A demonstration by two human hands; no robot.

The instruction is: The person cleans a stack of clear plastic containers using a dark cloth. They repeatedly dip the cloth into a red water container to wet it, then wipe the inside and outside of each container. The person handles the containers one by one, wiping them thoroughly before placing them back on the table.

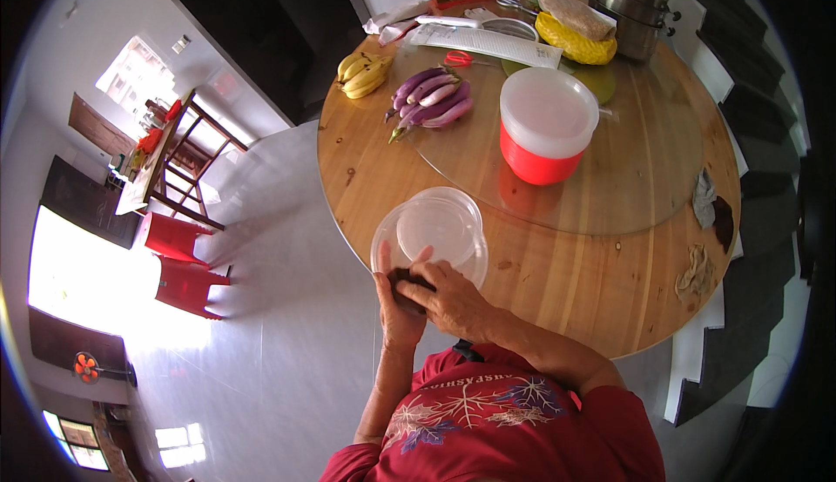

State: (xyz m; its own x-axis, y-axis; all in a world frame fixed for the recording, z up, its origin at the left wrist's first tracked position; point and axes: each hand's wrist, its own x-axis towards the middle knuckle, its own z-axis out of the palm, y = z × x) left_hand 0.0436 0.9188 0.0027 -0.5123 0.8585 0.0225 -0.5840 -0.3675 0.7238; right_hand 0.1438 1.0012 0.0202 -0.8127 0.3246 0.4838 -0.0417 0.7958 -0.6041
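A clear plastic bowl (470, 251) tilts over the near left edge of the round wooden table, its open side facing me. My left hand (399, 312) is closed on the bowl's near rim, some of its fingers showing through the plastic. Bunched at that rim is a dark cloth (409, 290), with the fingers of my right hand (451, 299) pressed around it. Farther right stands a stack of red bowls (542, 161) topped by translucent white ones (550, 112). Purple eggplants (434, 99) lie beyond the clear bowl.
The round table (575, 282) carries a glass turntable (644, 168). Bananas (361, 74), a white grater-like board (483, 44), red-handled scissors (458, 59), a yellow bundle (575, 42) and a steel steamer pot (625, 7) sit at the back. Crumpled rags (695, 271) lie right; dark stairs (758, 134) rise beyond.
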